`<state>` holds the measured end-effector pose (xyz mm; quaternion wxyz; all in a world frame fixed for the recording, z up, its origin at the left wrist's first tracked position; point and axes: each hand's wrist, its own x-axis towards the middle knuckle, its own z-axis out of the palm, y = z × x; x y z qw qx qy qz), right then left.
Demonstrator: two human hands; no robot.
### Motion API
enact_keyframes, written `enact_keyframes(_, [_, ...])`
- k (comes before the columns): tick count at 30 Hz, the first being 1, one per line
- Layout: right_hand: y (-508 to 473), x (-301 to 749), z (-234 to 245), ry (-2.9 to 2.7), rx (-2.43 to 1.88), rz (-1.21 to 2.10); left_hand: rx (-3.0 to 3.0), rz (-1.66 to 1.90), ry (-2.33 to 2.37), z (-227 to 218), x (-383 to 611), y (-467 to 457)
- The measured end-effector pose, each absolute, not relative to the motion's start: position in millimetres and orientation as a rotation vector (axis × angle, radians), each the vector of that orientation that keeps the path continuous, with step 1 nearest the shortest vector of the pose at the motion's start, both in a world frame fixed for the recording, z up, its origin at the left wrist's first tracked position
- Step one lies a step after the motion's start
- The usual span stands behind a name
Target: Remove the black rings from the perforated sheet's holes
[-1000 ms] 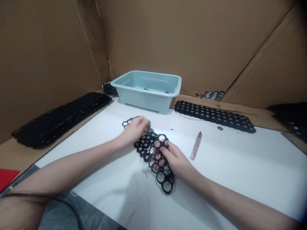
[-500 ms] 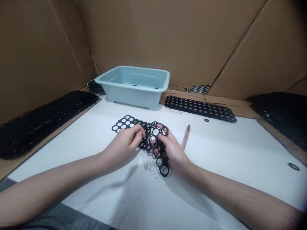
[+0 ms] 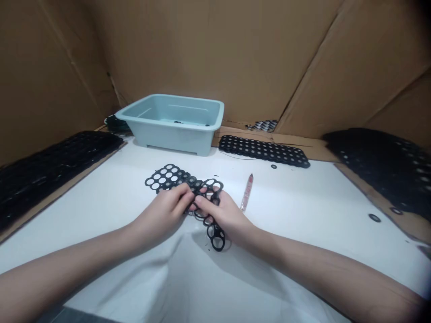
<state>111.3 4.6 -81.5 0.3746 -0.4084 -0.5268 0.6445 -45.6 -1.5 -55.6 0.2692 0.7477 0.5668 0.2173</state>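
Two bare hands meet at frame centre: the left hand and the right hand both pinch a flexible black honeycomb sheet of punched rings over the white table.

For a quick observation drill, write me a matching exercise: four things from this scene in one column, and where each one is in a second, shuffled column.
Things:
1. Pale blue plastic tub
2. Black holed sheet
3. Small black ring
4. Slim pink translucent stick

Places:
A. Lying close to the right hand
B. Gripped by the left hand and the right hand
C. Lying flat, well off to the right
D. Standing beyond both hands

Pairs: 1-D, 2-B, 3-C, 4-A
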Motion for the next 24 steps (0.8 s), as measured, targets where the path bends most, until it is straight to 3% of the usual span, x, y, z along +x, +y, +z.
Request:
enact_keyframes(5, [5.7,114.9,-81.9,-1.461,-1.108,1.661,1.986,0.961,1.920,-49.2,-63.6,20.7])
enact_keyframes(10, [6.9,114.4,-77.1,-1.267,-1.099,1.783,2.100,0.508,1.744,-67.9,-53.2,15.9])
enact_keyframes(16, [6.4,112.1,-76.7,-1.020,-0.963,1.923,2.053,0.500,1.661,-81.6,-41.0,2.2])
enact_keyframes(24, [5.3,113.9,-77.1,-1.052,-1.000,1.860,2.066,0.413,1.590,-75.7,-31.5,-6.4])
